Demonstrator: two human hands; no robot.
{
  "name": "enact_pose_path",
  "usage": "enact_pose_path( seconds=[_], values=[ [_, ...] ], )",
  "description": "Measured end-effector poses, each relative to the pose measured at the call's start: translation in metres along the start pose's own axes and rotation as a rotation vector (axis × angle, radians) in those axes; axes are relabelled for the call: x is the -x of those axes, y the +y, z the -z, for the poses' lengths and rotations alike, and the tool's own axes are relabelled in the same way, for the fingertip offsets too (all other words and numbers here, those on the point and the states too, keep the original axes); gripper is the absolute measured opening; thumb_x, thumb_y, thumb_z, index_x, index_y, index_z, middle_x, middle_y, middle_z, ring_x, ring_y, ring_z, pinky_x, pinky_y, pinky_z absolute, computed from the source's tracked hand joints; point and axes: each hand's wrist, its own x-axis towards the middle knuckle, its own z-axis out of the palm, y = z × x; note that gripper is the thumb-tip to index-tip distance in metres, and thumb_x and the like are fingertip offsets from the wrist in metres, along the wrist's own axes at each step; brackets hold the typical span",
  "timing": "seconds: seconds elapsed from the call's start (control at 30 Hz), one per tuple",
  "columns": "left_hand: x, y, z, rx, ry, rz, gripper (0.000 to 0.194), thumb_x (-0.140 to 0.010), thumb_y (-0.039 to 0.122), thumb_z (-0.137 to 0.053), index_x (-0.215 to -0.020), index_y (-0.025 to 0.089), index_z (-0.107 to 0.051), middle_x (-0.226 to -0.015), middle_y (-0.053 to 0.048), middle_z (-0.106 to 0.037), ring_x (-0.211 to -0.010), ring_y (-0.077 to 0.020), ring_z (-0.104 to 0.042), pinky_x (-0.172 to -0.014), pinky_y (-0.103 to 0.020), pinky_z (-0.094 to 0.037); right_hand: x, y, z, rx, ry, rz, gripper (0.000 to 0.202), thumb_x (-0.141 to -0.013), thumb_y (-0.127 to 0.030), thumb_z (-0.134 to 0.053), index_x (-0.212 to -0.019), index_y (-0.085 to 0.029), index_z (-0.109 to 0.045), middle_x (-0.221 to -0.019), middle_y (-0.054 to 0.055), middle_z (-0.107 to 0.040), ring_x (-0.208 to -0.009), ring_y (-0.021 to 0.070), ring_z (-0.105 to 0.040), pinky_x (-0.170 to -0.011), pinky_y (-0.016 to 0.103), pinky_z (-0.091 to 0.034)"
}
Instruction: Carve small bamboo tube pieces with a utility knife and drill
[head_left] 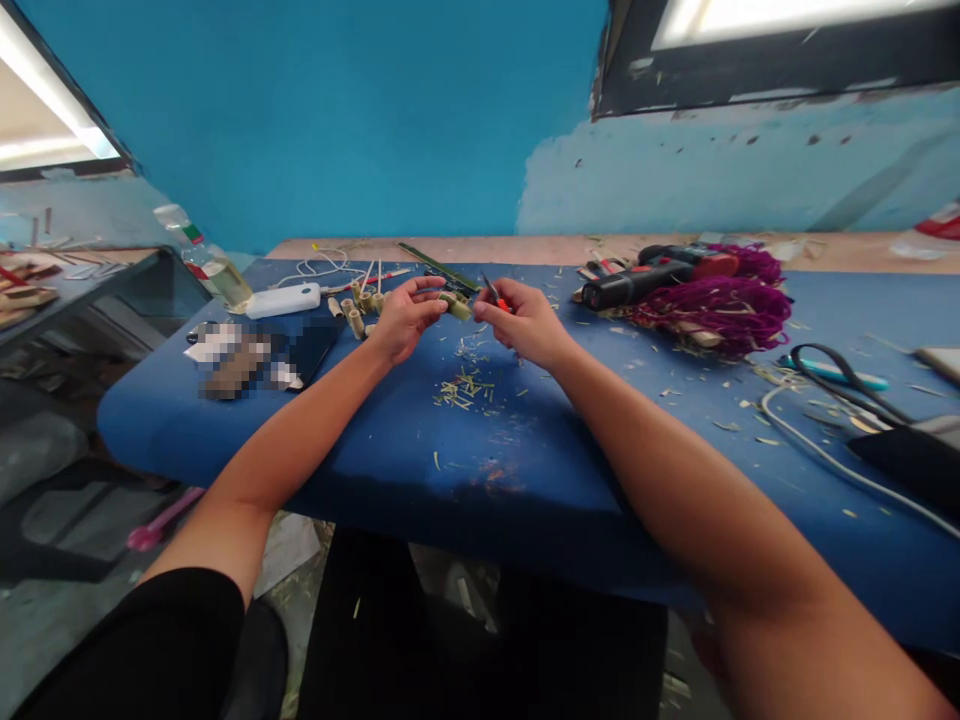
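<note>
- Head view: the left hand (409, 318) pinches a short green piece (459, 307) between thumb and fingers, above the blue tabletop (390, 420).
- The right hand (529, 322) grips a red-handled blade (501, 301) beside that piece.
- Green shavings (465, 388) lie below, nearer the table's front edge.
- Left, a clear bottle (225, 280) holds yellowish liquid in its lower part.
- Far right, a red-labelled bottle (937, 228) is cut off; I cannot tell its contents.
</note>
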Motion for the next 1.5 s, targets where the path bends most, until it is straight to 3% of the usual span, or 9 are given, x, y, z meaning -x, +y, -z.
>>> enact_pose_path(
  seconds=[0.13, 0.3, 0.4, 0.5, 0.7, 1.07, 1.33, 1.4, 1.5],
  values=[
    [0.004, -0.001, -0.006, 0.031, -0.026, 0.015, 0.040, -0.071, 0.009, -0.088, -0.107, 0.015, -0.073, -0.090, -0.002, -0.078, -0.079, -0.0105, -0.071, -0.081, -0.025, -0.056, 0.004, -0.009, -0.005, -0.062, 0.033, 0.047, 0.049, -0.082, -0.067, -0.086, -0.089, -0.023, -0.068, -0.085, 0.005, -0.069, -0.079, 0.0176, -0.058, -0.072, 0.036, -0.046],
    [0.008, -0.004, -0.011, 0.013, -0.125, 0.032, 0.024, -0.078, 0.012, -0.086, -0.101, 0.015, -0.080, -0.095, -0.004, -0.081, -0.084, -0.0120, -0.073, -0.089, -0.028, -0.059, 0.005, -0.014, -0.010, -0.170, 0.055, -0.045, 0.053, -0.077, -0.071, -0.088, -0.086, -0.024, -0.065, -0.075, 0.002, -0.064, -0.070, 0.0161, -0.052, -0.064, 0.035, -0.040],
    [0.008, -0.007, -0.011, -0.008, -0.138, 0.051, 0.021, -0.080, 0.013, -0.088, -0.100, 0.017, -0.083, -0.098, -0.003, -0.083, -0.087, -0.0130, -0.076, -0.093, -0.030, -0.060, 0.005, -0.013, -0.008, -0.091, 0.050, -0.049, 0.048, -0.087, -0.070, -0.077, -0.085, -0.024, -0.064, -0.072, 0.002, -0.061, -0.068, 0.0167, -0.051, -0.064, 0.036, -0.037],
    [0.006, -0.008, -0.009, -0.027, -0.115, 0.055, 0.016, -0.083, 0.014, -0.088, -0.098, 0.017, -0.084, -0.095, -0.002, -0.083, -0.085, -0.0135, -0.077, -0.094, -0.033, -0.063, 0.008, -0.014, -0.002, 0.187, 0.085, 0.013, 0.044, -0.103, -0.062, -0.056, -0.081, -0.025, -0.060, -0.071, 0.004, -0.061, -0.069, 0.0191, -0.053, -0.067, 0.037, -0.034],
    [0.006, -0.007, -0.007, -0.069, -0.081, 0.063, 0.012, -0.089, 0.016, -0.087, -0.101, 0.017, -0.086, -0.097, -0.005, -0.085, -0.081, -0.0130, -0.078, -0.089, -0.031, -0.065, 0.014, -0.024, 0.004, 0.687, 0.038, 0.030, 0.042, -0.110, -0.054, -0.042, -0.088, -0.025, -0.061, -0.084, 0.010, -0.071, -0.079, 0.0252, -0.061, -0.069, 0.038, -0.030],
    [0.006, -0.007, -0.006, -0.285, -0.093, -0.021, 0.015, -0.092, 0.016, -0.085, -0.107, 0.016, -0.092, -0.093, -0.008, -0.085, -0.077, -0.0120, -0.072, -0.081, -0.029, -0.061, 0.011, -0.024, -0.003, 0.866, -0.058, -0.058, 0.054, -0.114, -0.060, -0.033, -0.105, -0.023, -0.072, -0.103, 0.015, -0.079, -0.086, 0.0299, -0.068, -0.072, 0.039, -0.034],
    [0.011, -0.005, -0.010, -0.263, -0.138, -0.028, 0.014, -0.090, 0.011, -0.084, -0.103, 0.013, -0.090, -0.093, -0.009, -0.085, -0.073, -0.0112, -0.070, -0.080, -0.031, -0.060, -0.007, 0.012, 0.069, 0.888, 0.223, -0.257, 0.060, -0.115, -0.052, -0.029, -0.103, -0.019, -0.077, -0.107, 0.023, -0.079, -0.099, 0.0326, -0.067, -0.084, 0.043, -0.045],
    [0.009, -0.006, -0.011, -0.236, -0.103, -0.008, 0.014, -0.089, 0.010, -0.085, -0.102, 0.013, -0.089, -0.093, -0.009, -0.084, -0.076, -0.0113, -0.071, -0.082, -0.030, -0.060, -0.003, 0.008, 0.066, 0.857, 0.197, -0.206, 0.058, -0.115, -0.050, -0.028, -0.099, -0.021, -0.075, -0.105, 0.020, -0.079, -0.098, 0.0308, -0.068, -0.084, 0.041, -0.043],
    [0.006, -0.008, -0.010, -0.206, -0.085, 0.008, 0.010, -0.090, 0.012, -0.085, -0.099, 0.014, -0.088, -0.094, -0.008, -0.084, -0.079, -0.0110, -0.071, -0.084, -0.029, -0.059, 0.005, -0.010, 0.035, 0.847, 0.095, -0.075, 0.054, -0.115, -0.053, -0.030, -0.099, -0.024, -0.072, -0.100, 0.015, -0.079, -0.091, 0.0294, -0.068, -0.079, 0.039, -0.040]
  ],
)
